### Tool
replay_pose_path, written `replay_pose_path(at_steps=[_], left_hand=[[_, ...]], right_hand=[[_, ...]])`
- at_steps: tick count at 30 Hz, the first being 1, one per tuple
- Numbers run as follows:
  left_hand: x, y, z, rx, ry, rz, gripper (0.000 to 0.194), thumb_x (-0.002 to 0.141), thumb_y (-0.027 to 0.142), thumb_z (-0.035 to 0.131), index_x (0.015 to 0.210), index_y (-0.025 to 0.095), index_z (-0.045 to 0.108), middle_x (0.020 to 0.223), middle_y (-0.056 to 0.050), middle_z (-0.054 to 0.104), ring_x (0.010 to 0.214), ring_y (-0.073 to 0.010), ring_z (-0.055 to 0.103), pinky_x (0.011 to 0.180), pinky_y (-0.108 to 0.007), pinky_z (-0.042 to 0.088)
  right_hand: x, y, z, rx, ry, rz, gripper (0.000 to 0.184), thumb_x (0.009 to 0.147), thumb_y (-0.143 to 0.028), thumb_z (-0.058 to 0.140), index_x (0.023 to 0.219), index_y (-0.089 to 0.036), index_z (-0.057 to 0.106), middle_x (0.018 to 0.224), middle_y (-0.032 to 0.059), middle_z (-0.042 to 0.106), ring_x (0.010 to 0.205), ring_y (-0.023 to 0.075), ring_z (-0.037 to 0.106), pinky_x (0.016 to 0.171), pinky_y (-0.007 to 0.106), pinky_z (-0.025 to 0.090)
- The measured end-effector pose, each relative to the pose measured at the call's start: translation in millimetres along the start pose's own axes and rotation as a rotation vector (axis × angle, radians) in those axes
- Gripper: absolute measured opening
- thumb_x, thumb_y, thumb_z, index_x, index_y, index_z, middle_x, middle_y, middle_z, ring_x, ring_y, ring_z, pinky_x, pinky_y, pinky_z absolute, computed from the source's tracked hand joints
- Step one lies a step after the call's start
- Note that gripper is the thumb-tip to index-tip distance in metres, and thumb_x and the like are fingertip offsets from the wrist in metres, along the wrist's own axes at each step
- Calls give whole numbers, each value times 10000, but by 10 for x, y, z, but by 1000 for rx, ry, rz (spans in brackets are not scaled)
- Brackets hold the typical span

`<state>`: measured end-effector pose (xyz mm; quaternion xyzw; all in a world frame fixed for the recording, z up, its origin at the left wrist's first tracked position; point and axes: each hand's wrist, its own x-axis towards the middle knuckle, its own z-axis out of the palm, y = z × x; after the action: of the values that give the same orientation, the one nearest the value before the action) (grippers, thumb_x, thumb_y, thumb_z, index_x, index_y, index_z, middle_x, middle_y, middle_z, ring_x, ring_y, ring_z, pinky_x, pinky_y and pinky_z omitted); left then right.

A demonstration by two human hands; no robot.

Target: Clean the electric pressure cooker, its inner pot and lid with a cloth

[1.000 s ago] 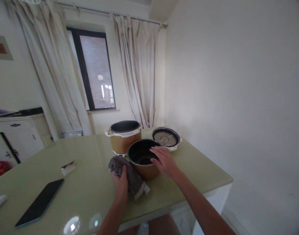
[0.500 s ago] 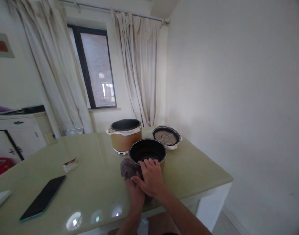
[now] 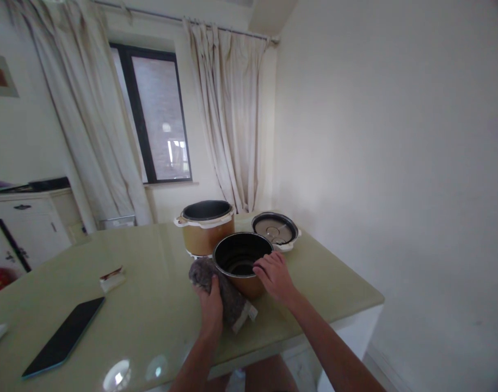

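My left hand point(image 3: 211, 305) is closed on a grey cloth point(image 3: 228, 294) that lies on the green table point(image 3: 151, 305), pressed against the left side of a brown inner pot point(image 3: 243, 261) with a black inside. My right hand point(image 3: 275, 275) grips the pot's near right rim, fingers curled over the edge. Behind the pot stands the brown cooker body point(image 3: 206, 228) with a white rim, and to its right lies the round cooker lid point(image 3: 275, 230), upside down.
A dark phone point(image 3: 63, 337) lies at the front left of the table, a small wrapped packet point(image 3: 112, 277) beyond it. A white cabinet point(image 3: 28, 223) stands at the left, with curtains and a window behind. The table's right edge runs near the white wall.
Half a second ago my right hand lay over my left on the cloth; it has moved back right to the pot's rim. The cloth and my left hand have shifted slightly left.
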<state>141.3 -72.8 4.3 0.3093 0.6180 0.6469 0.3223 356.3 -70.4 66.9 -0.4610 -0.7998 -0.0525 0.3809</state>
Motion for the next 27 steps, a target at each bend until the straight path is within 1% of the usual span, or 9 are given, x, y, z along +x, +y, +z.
replay_pose_path(at_steps=[3, 5, 10, 13, 17, 20, 22, 24, 27], left_hand=[[-50, 21, 36, 50, 44, -76, 765, 995, 544, 531, 1601, 118, 340, 1593, -223, 514, 1481, -324, 506, 1226, -444, 405], [-138, -9, 25, 72, 38, -47, 735, 995, 521, 528, 1577, 103, 363, 1570, -241, 532, 1473, -331, 514, 1221, -457, 408], [-463, -205, -14, -6, -142, 50, 674, 952, 469, 569, 1500, 97, 443, 1417, -238, 660, 1284, -331, 672, 1083, -447, 537], [-560, -249, -39, -64, -207, 33, 657, 961, 453, 548, 1521, 128, 435, 1379, -215, 692, 1207, -320, 715, 1019, -438, 576], [-480, -132, -127, 32, -114, -55, 774, 971, 518, 558, 1607, 141, 328, 1544, -228, 565, 1385, -329, 604, 1129, -441, 508], [-370, -36, -178, 84, -59, -130, 847, 969, 570, 563, 1648, 156, 271, 1653, -202, 440, 1519, -325, 453, 1244, -449, 382], [-311, -16, -177, 57, -54, -146, 862, 973, 586, 551, 1664, 177, 238, 1667, -180, 425, 1535, -320, 427, 1265, -460, 347], [-272, -37, -145, 44, -43, -144, 868, 970, 599, 549, 1665, 186, 233, 1652, -181, 447, 1509, -325, 465, 1247, -468, 378], [-270, -128, -61, 67, 3, -72, 823, 981, 587, 529, 1641, 167, 274, 1591, -205, 517, 1441, -326, 550, 1206, -459, 436]], right_hand=[[-65, -250, 124, -33, 3, 8, 439, 1094, -545, 424, 964, -254, 726, 930, 45, 679, 973, 239, 554, 1015, 456, 337], [-99, -448, 186, -24, 17, 11, 430, 1072, -585, 451, 990, -255, 714, 962, 50, 668, 982, 245, 538, 1005, 458, 331], [-128, -846, 297, 39, 7, 45, 525, 988, -705, 530, 1222, -262, 686, 1063, 78, 667, 1034, 285, 535, 1026, 502, 325], [-133, -946, 284, 82, -42, 20, 660, 970, -735, 535, 1423, -259, 603, 1150, 100, 682, 1089, 306, 552, 1050, 520, 344], [-68, -743, 117, 239, -68, -76, 663, 1020, -690, 489, 1525, -262, 526, 1337, 102, 683, 1220, 284, 581, 1086, 462, 400], [46, -391, -10, 266, 74, 9, 540, 1063, -605, 471, 1451, -256, 608, 1357, 103, 689, 1268, 274, 573, 1081, 442, 426], [107, -196, -33, 194, 115, 83, 454, 1085, -549, 452, 1321, -252, 701, 1232, 98, 741, 1195, 275, 599, 1059, 456, 421], [123, -125, -4, 107, 65, 106, 422, 1102, -510, 426, 1119, -265, 769, 1034, 69, 772, 1062, 260, 618, 1050, 469, 393], [61, -289, 97, 50, 4, 99, 454, 1114, -495, 403, 929, -279, 756, 877, 23, 742, 939, 227, 593, 1072, 476, 327]])
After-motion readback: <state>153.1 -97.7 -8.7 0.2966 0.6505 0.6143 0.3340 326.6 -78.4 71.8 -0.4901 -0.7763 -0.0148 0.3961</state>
